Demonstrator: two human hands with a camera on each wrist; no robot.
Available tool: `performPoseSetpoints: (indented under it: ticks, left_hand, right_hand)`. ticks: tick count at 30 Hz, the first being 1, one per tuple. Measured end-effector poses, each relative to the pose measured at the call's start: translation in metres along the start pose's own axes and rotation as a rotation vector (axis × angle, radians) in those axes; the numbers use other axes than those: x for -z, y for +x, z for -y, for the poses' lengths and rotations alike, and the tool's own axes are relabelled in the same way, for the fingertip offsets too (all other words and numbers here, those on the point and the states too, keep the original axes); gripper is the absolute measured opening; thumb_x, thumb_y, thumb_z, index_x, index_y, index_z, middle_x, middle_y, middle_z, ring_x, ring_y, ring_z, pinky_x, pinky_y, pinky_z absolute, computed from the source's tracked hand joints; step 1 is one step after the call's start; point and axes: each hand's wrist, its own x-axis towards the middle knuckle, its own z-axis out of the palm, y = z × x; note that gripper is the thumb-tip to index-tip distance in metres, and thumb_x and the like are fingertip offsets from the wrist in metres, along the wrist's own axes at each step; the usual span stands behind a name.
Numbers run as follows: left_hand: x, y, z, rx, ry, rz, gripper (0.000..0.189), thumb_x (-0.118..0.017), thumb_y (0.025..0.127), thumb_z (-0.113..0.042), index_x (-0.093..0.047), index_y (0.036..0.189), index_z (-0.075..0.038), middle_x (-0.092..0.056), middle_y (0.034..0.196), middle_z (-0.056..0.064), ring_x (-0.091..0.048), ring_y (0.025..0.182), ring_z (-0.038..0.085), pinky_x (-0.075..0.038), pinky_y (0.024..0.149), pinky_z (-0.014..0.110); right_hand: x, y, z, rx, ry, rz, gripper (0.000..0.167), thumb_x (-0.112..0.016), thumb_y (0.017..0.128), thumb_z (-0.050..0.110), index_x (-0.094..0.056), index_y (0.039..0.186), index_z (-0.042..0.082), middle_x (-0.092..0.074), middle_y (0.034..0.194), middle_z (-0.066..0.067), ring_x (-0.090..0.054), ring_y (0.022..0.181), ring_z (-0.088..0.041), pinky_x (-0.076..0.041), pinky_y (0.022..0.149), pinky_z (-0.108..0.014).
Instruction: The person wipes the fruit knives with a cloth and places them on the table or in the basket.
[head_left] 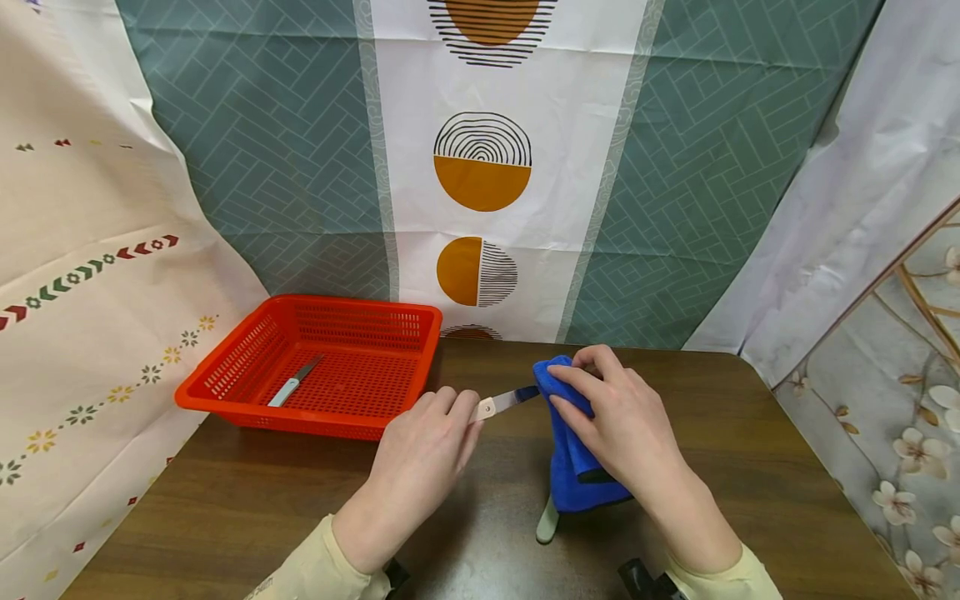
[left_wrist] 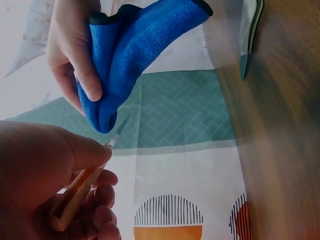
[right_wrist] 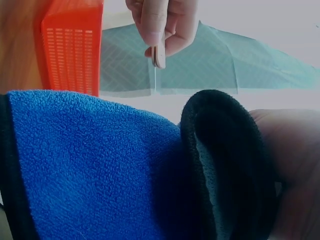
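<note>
My left hand (head_left: 423, 450) grips a folding knife (left_wrist: 75, 200) by its pale pinkish handle, blade out and pointing right. In my right hand (head_left: 630, 421) a blue cloth (head_left: 573, 492) with dark edging is pinched, folded over and hanging down. The blade (head_left: 516, 398) ends right beside the cloth's upper edge; whether they touch I cannot tell. A second knife (head_left: 548, 523) with a pale green handle lies on the table, partly hidden by the cloth in the head view; the left wrist view shows part of its blade (left_wrist: 243, 66).
A red plastic basket (head_left: 307, 423) stands at the back left of the brown wooden table (head_left: 247, 500). Inside it lies a knife (head_left: 283, 392) with a light blue handle. Patterned curtains (head_left: 480, 92) hang close behind and at both sides.
</note>
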Motion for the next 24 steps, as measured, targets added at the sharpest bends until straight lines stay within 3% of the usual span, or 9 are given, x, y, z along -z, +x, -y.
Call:
performPoseSetpoints:
  ticks: [9,17,24]
  left_hand:
    - [0.002,0.000,-0.002,-0.001,0.006,0.059,0.023,-0.085,0.097,-0.024,-0.069,0.107,-0.011,-0.057,0.080,0.001,-0.048,0.063,0.016,-0.039,0.049,0.025]
    - [0.001,0.000,-0.002,-0.014,0.008,0.043,0.023,-0.086,0.096,-0.023,-0.069,0.106,-0.012,-0.057,0.081,0.000,-0.050,0.063,0.016,-0.041,0.048,0.026]
    - [0.002,0.000,-0.004,-0.012,-0.008,0.071,0.024,-0.087,0.096,-0.024,-0.069,0.108,-0.013,-0.059,0.083,0.000,-0.050,0.065,0.015,-0.042,0.049,0.025]
  right_hand:
    - [-0.006,-0.001,0.009,0.079,0.024,0.013,0.042,-0.093,0.091,0.020,-0.082,0.132,0.017,-0.063,0.125,-0.006,-0.068,0.090,-0.026,-0.059,0.078,-0.045]
    - [-0.010,-0.003,0.014,0.134,0.029,0.008,0.042,-0.095,0.089,0.021,-0.082,0.129,0.018,-0.063,0.124,-0.006,-0.067,0.086,-0.025,-0.059,0.076,-0.043]
    - [-0.013,-0.004,0.019,0.166,0.034,0.009,0.042,-0.096,0.088,0.022,-0.082,0.128,0.019,-0.063,0.125,-0.006,-0.067,0.087,-0.026,-0.060,0.075,-0.043]
